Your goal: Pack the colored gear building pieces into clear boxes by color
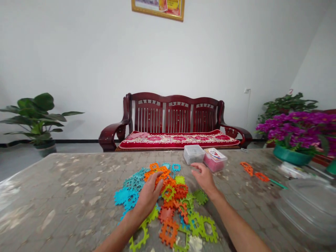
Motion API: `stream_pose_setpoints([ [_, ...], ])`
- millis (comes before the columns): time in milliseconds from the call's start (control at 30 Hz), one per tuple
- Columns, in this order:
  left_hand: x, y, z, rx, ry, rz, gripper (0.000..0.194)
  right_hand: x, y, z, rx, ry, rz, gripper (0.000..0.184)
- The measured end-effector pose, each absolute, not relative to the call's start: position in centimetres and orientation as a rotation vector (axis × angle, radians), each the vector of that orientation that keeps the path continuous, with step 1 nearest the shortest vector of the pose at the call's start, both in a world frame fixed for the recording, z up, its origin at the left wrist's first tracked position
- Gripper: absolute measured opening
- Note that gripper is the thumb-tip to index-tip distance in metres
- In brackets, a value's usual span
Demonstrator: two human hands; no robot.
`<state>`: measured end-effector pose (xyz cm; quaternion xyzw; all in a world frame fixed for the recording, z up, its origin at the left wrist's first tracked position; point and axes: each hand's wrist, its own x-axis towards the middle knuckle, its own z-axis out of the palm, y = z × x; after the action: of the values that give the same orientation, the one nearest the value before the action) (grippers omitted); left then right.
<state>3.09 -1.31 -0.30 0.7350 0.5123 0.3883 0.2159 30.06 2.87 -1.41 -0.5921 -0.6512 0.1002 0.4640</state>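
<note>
A heap of interlocking plastic building tiles in orange, blue and green lies spread over the middle of the table. My left hand [150, 191] reaches over the heap with its fingers stretched out, and some orange tiles [169, 231] show around and below it. Whether its fingertips touch a tile I cannot tell. Blue tiles [122, 196] lie to the left of that hand. To the right of the heap, my right hand [204, 178] hovers with curved fingers apart and nothing between them. Beneath it and a little left is a green tile [200, 197].
Behind my right hand stand a clear lidded box [193, 154] and a pink-filled box [215, 160]. Farther right are scissors-like orange pieces [246, 168], a clear plastic tub [309, 206] and a purple flower pot [292, 154]. A wooden bench [177, 115] faces the table [70, 196].
</note>
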Motion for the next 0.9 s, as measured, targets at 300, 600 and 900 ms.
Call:
stream_pose_setpoints([
  [300, 4.0, -7.2, -2.3, 2.685, 1.363, 0.466, 0.073, 42.1, 6.7, 1.7, -2.248, -1.357, -0.077, 0.102],
  [600, 2.8, -5.6, -2.6, 2.792, 1.351, 0.362, 0.052, 43.2, 7.1, 1.3, -2.315, -1.45, 0.117, 0.091],
  [900, 4.6, -8.0, -1.0, 2.845, 1.141, 0.409, 0.051, 43.8, 0.0, -1.1, -2.118, -1.599, 0.028, 0.087],
])
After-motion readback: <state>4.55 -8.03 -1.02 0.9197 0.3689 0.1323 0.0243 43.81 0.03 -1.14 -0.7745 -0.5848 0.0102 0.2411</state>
